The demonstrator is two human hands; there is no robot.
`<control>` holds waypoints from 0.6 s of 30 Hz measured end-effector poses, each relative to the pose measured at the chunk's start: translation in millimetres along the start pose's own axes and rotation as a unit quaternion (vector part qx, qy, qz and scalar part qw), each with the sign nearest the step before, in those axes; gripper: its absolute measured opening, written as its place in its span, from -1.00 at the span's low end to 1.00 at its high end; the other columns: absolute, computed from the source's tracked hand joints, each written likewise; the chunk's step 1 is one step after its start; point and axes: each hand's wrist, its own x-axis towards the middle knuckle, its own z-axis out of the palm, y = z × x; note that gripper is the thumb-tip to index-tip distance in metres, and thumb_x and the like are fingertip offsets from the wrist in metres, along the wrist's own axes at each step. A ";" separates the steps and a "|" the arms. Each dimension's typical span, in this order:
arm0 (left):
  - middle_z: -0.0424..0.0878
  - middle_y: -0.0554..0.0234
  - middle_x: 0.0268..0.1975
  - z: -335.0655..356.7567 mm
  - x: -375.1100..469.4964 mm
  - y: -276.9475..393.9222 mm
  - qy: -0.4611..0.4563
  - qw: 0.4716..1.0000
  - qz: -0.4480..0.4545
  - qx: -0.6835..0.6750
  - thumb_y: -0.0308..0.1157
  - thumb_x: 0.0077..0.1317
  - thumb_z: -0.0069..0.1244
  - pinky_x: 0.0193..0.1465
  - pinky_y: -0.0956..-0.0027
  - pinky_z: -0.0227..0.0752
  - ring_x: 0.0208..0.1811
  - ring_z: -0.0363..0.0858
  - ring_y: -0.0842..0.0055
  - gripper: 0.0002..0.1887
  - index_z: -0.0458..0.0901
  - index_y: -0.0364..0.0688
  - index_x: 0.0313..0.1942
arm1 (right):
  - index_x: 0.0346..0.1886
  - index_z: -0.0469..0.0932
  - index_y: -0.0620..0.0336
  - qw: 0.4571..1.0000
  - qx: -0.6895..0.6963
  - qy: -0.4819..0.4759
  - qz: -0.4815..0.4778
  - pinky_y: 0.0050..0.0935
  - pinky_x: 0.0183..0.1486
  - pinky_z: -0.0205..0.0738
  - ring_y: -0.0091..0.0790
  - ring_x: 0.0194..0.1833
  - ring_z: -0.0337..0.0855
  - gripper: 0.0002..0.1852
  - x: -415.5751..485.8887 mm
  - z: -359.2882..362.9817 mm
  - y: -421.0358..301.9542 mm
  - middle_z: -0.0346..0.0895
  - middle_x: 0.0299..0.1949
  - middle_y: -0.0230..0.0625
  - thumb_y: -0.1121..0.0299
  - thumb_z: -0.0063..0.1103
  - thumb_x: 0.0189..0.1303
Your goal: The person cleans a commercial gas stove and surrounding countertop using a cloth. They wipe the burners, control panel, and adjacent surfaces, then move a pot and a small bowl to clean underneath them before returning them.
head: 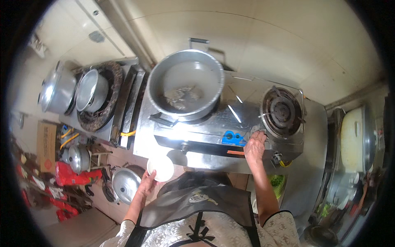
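My left hand (147,182) grips the rim of a small white bowl (161,168), held in front of the stove's front edge. With my right hand (256,146) I press a greyish cloth (253,129) onto the steel top of the gas stove (237,114). The fingers partly hide the cloth. Just beyond them is the round right burner (281,111), with no pot on it. On the left burner stands a big aluminium pot (186,115) of cloudy water, with dark greyish pieces (183,96) lying in it.
A second stove at the left bears a small pot (92,91) and a lidded pot (58,89). Lids (126,185) and red bags (77,176) lie low at the left. A cutting board (353,140) stands at the right. A green basket (279,185) sits below the counter.
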 end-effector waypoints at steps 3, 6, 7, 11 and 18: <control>0.34 0.14 0.20 -34.4 24.2 -9.7 0.051 0.995 0.046 -0.076 -0.28 0.38 -0.13 -0.01 0.23 0.55 0.14 0.45 0.32 -0.45 0.05 -0.08 0.31 | -0.09 0.38 0.58 0.999 0.002 -0.004 -0.036 -0.31 0.04 0.33 -0.04 -0.08 0.37 -0.62 33.8 10.6 -16.2 0.36 -0.10 0.10 0.52 -0.01 -0.01; 0.21 0.13 0.28 -58.9 58.6 -12.8 0.037 0.981 0.114 -0.154 -0.29 0.41 -0.18 0.04 0.14 0.51 0.20 0.36 0.24 -0.46 0.00 -0.07 0.32 | -0.08 0.39 0.50 0.997 -0.006 -0.007 -0.075 -0.24 0.04 0.30 -0.03 -0.07 0.37 -0.52 66.0 17.0 -19.3 0.37 -0.11 0.03 0.40 0.21 -0.09; 0.20 0.13 0.28 -64.0 71.1 -11.1 0.041 0.975 0.125 -0.178 -0.29 0.41 -0.20 0.04 0.12 0.51 0.21 0.35 0.23 -0.47 -0.01 -0.06 0.32 | -0.09 0.38 0.47 0.996 0.037 -0.001 -0.080 -0.23 0.03 0.30 -0.01 -0.06 0.37 -0.47 73.0 18.2 -18.4 0.37 -0.12 0.02 0.37 0.31 -0.15; 0.20 0.14 0.27 -72.6 107.6 -2.0 0.075 0.965 0.169 -0.184 -0.29 0.41 -0.20 0.03 0.09 0.51 0.20 0.34 0.23 -0.48 0.01 -0.03 0.31 | -0.10 0.38 0.38 0.989 0.062 0.045 -0.128 -0.18 0.01 0.31 0.04 -0.07 0.37 -0.44 70.2 18.7 -16.2 0.36 -0.14 0.00 0.38 0.39 -0.23; 0.26 -0.15 0.19 -79.2 155.0 -4.9 0.065 0.962 0.201 -0.174 -0.11 0.42 -0.25 -0.05 0.05 0.56 -0.01 0.53 0.16 -0.40 -0.10 -0.17 0.31 | 0.15 0.29 0.33 0.992 0.044 -0.050 -0.103 -0.01 0.02 0.34 0.08 0.05 0.34 -0.29 3.1 4.2 -26.4 0.21 0.21 0.04 0.52 0.30 -0.21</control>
